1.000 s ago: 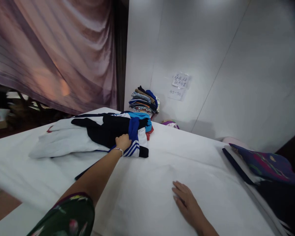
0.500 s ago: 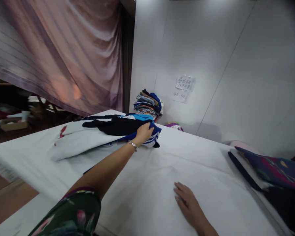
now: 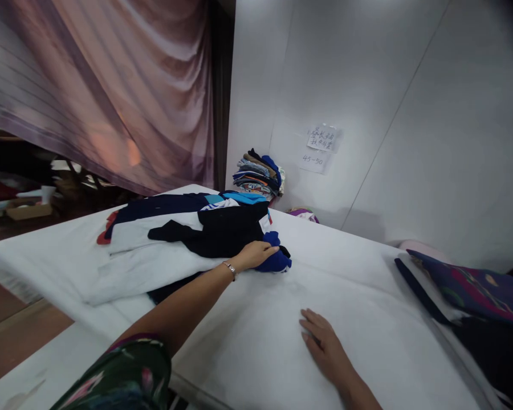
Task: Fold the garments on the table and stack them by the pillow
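Left hand grip holds rumpled blue, black and white garment; right hand flat.

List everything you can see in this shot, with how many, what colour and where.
table cover: one, white, spread across the whole work surface
loose clothes heap: one, black, white, blue with a red edge, far left of the cover
folded clothes stack: one, mixed colours, far corner by the wall
paper notes: two, white, on the wall
patterned cloth: one, dark blue with purple, right edge
curtain: one, pinkish, upper left
left hand: resting on the heap's blue piece
right hand: flat on the cover
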{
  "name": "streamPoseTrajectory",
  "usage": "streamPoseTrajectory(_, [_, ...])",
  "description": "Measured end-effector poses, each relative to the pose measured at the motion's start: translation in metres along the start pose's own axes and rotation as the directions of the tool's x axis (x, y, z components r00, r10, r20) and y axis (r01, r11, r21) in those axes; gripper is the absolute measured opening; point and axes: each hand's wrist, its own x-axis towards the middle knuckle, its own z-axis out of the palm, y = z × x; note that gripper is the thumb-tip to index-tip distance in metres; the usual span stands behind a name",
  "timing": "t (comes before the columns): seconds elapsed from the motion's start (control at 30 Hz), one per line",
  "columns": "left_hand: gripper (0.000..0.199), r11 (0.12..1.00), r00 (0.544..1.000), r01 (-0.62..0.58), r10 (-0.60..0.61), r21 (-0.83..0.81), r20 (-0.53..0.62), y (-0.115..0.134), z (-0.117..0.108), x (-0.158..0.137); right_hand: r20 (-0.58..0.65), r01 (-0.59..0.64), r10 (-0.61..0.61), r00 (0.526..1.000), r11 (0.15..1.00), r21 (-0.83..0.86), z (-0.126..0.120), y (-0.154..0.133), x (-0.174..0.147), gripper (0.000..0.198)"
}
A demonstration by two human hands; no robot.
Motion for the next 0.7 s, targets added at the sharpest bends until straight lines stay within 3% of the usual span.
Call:
streamPoseTrajectory(0.13, [0.037, 0.989, 0.991, 0.116, -0.109, 0.094, -0.075, -0.038, -0.019, -0.023, 0.015, -0.006, 0.006, 1.0, 1.0, 0.015, -0.002, -0.001, 0.001, 0.033])
streamPoseTrajectory(0.23, [0.054, 0.952, 0.973, 0.224, -0.207, 0.208, -0.103, -0.075, -0.03, -0.047, 0.017, -0.007, 0.007, 1.0, 1.0, 0.028, -0.002, -0.002, 0.0, 0.033])
streamPoseTrajectory(0.37, [0.068, 0.875, 0.966, 0.259, -0.234, 0.41, -0.111, -0.103, -0.03, -0.069, 0.003, -0.015, 0.015, 1.0, 0.999, 0.028, -0.001, -0.004, -0.001, 0.033])
streamPoseTrajectory(0.43, [0.064, 0.859, 0.962, 0.272, -0.23, 0.434, -0.148, -0.105, -0.028, -0.068, -0.002, -0.011, 0.011, 1.0, 1.0, 0.02, -0.002, -0.004, -0.001, 0.033])
streamPoseTrajectory(0.57, [0.036, 0.858, 0.947, 0.321, -0.281, 0.4, -0.158, -0.107, -0.033, -0.049, -0.007, -0.011, 0.011, 1.0, 1.0, -0.002, -0.003, -0.005, -0.002, 0.032])
streamPoseTrajectory(0.7, [0.03, 0.851, 0.932, 0.36, -0.307, 0.382, -0.193, -0.115, -0.062, -0.021, -0.006, -0.021, 0.02, 1.0, 0.999, -0.031, -0.004, -0.005, -0.002, 0.032])
